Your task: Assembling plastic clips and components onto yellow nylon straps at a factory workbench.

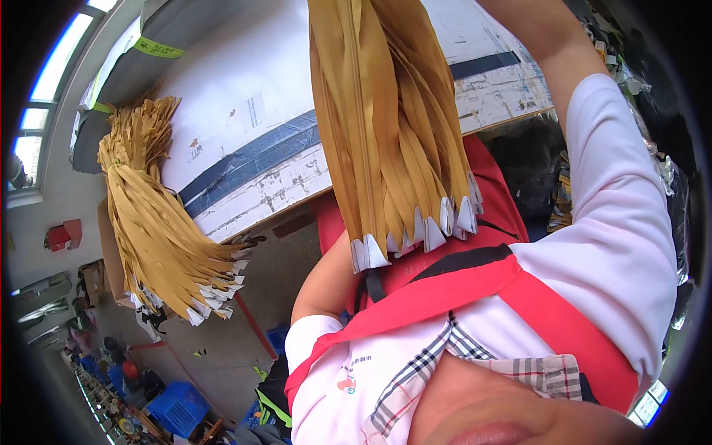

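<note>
A thick bundle of long tan strips (pixel 371 126), which look like zipper tapes, hangs over the table's front edge before my chest. Its lower ends are white and loosely fanned; its upper end runs out of the frame. My left forearm (pixel 328 278) goes up behind this bundle, and the left hand is hidden. My right forearm (pixel 541 30) reaches up beyond the top edge beside the strips, so that hand is out of sight. At the table's left end droops a second tan bundle (pixel 159 208), tied near its top, also with white ends.
The white worktable (pixel 252 167) has worn edges and dark tape strips. A grey block with a yellow-green label (pixel 157 49) stands at its far left. A blue crate (pixel 180 409) sits on the floor lower left. Dark, cluttered material (pixel 534 178) lies to the right.
</note>
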Demonstrator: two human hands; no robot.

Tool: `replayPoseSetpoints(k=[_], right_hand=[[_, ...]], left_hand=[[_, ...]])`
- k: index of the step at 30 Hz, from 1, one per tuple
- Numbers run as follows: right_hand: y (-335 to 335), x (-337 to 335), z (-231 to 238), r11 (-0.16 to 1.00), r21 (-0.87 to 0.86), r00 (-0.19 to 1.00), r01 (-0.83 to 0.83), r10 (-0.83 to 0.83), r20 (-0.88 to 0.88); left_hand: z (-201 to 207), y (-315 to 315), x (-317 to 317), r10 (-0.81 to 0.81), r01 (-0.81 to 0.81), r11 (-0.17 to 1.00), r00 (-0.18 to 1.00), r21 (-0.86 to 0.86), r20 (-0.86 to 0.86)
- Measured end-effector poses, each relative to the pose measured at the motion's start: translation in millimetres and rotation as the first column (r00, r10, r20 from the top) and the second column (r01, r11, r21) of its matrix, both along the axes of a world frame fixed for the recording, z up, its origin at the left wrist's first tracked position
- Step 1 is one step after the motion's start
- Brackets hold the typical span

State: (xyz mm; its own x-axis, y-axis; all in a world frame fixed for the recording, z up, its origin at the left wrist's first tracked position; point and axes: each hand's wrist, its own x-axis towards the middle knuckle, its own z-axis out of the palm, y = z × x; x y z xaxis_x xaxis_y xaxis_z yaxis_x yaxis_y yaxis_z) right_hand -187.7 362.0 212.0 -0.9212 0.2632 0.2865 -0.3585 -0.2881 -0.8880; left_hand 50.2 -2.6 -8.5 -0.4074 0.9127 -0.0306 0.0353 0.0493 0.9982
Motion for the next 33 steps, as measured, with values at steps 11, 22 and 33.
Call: replayPoseSetpoints(k=[11,22,33], right_hand=[[53.1,-63.6,-265.7,0.71,0.551,0.73,0.438,-0.639,0.243],[83.5,-81.2,-241.8,0.402,0.851,0.529,0.338,-0.829,0.181],[-58.5,166.6,-170.0,0.542,0.787,0.881,0.295,-0.474,-0.004]], left_hand=[[-60.3,-51.4,5.3,-0.135,0.148,0.979,0.986,-0.141,0.098],[-111.8,57.0,33.7,-0.257,0.279,0.943,0.255,0.183,0.932],[-37.5,-61.7,13.1,-0.169,0.189,0.94,0.981,-0.285,0.093]])
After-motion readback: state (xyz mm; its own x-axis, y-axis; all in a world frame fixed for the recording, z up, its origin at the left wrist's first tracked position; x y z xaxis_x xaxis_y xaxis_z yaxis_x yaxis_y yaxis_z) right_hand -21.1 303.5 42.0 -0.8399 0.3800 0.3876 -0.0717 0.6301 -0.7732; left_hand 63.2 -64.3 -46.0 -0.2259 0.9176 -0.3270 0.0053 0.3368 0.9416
